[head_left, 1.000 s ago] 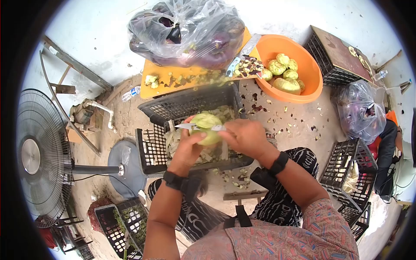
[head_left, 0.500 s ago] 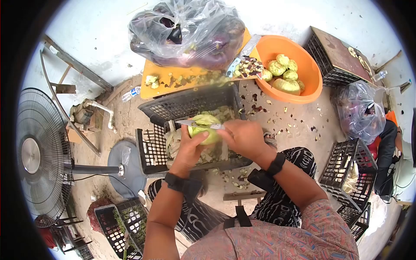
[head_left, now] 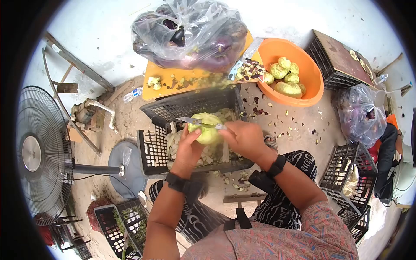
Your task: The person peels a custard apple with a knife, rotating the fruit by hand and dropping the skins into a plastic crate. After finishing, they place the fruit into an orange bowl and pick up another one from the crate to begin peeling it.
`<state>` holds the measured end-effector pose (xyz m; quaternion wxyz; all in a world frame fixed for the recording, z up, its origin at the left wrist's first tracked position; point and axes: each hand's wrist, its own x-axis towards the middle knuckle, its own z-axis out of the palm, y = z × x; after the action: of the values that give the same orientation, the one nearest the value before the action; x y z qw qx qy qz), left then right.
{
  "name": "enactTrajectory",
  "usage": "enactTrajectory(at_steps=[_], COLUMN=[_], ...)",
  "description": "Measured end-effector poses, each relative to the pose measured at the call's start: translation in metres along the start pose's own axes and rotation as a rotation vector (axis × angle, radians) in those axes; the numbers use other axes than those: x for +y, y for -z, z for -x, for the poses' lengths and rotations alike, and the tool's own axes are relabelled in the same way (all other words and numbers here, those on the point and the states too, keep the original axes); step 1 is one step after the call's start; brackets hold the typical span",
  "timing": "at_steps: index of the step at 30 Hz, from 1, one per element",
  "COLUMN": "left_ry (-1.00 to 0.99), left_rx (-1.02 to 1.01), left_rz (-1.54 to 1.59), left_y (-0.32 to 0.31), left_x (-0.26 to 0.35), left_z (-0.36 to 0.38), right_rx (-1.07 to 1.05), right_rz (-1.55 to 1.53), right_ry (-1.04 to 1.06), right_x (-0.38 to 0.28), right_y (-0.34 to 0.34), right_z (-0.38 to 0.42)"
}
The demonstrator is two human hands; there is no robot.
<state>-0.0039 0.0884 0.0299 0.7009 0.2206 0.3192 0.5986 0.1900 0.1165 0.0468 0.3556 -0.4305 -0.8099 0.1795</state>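
In the head view, my left hand [head_left: 190, 149] grips a pale green, round peeled eggplant [head_left: 208, 135], thumb pressed on its side. My right hand [head_left: 242, 136] is closed on the handle of a knife [head_left: 189, 120]; the blade lies across the upper part of the eggplant, its tip pointing left. Both hands are above a black plastic crate [head_left: 151, 151] holding pale peelings and scraps [head_left: 175, 141]. The crate's contents under my hands are partly hidden.
An orange basin [head_left: 313, 91] with several peeled eggplants stands at the upper right. Behind the crate, a yellow board [head_left: 151, 93] bears a clear bag of purple eggplants [head_left: 190, 39]. A standing fan [head_left: 32, 151] is on the left; more crates [head_left: 346, 169] are on the right.
The knife blade has shifted slightly on the eggplant, which has turned a little in my left hand. Both hands keep their hold, and the whole view has shifted slightly.
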Motion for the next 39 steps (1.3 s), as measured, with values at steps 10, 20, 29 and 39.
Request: enactTrajectory(at_steps=[10,20,29,39], left_ry=[-0.177,-0.266,-0.169,-0.166], left_rx=[0.081,0.048,0.023,0.006], left_rz=[-0.347,-0.53,-0.128,-0.03], left_y=[0.0,0.001,0.003,0.006], left_x=[-0.013,-0.011,-0.002,0.001], left_z=[0.0,-0.001,0.001,0.001], right_rx=[0.004,0.017,-0.041,-0.042], right_rz=[0.022,-0.05,-0.175,-0.061], right_ry=[-0.034,-0.166,-0.171,0.042], right_x=[-0.002,0.009,0.001,-0.004], right_y=[0.001,-0.01,0.008,0.005], right_z=[0.001,0.0,0.001,0.008])
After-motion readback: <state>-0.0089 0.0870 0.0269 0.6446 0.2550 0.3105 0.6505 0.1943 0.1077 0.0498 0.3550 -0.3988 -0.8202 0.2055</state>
